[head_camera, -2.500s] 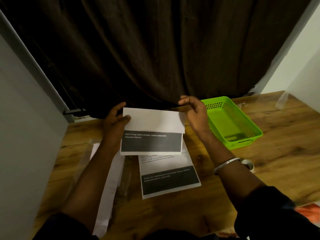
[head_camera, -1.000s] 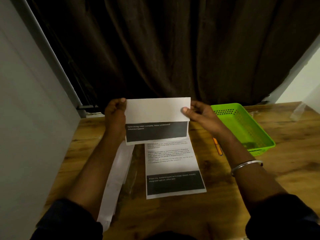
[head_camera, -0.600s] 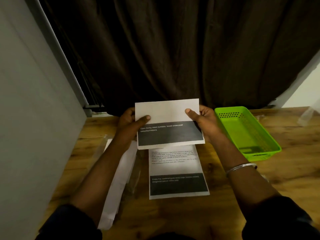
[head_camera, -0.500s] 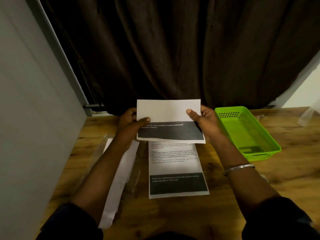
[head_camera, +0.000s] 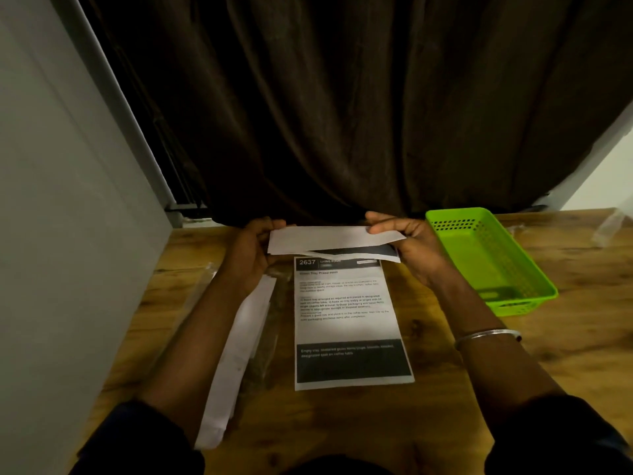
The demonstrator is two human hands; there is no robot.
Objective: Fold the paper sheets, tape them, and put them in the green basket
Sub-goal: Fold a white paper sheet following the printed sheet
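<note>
Thumb and fingers of the left hand (head_camera: pixel 251 257) are pinching the left end of the folded sheet (head_camera: pixel 329 238), and the right hand (head_camera: pixel 416 252) is gripping the opposite end, thumb lying on top. Between them the sheet is hanging just above the far part of the table (head_camera: pixel 445 423) with its long axis running left to right. Its upper flap is not lying flush on the dark printed band showing beneath it. No tape is showing on the fold, so creasing and taping are probably coming next; I cannot make out a tape roll anywhere.

The green basket (head_camera: pixel 479 255) is sitting just beside the right hand, to its right. Its long axis is running from far to near and slanting rightward, so the right hand is clearly the nearer one for the drop.

Below the held sheet a flat sheet (head_camera: pixel 346 320) is lying lengthwise toward the person. It is reading "2637" and "LIVING ROOM" in its dark header, then a heading ending "Tray Preparation"; the smaller text is blurring out. A narrow white strip (head_camera: pixel 239 354) is lying to its left.
</note>
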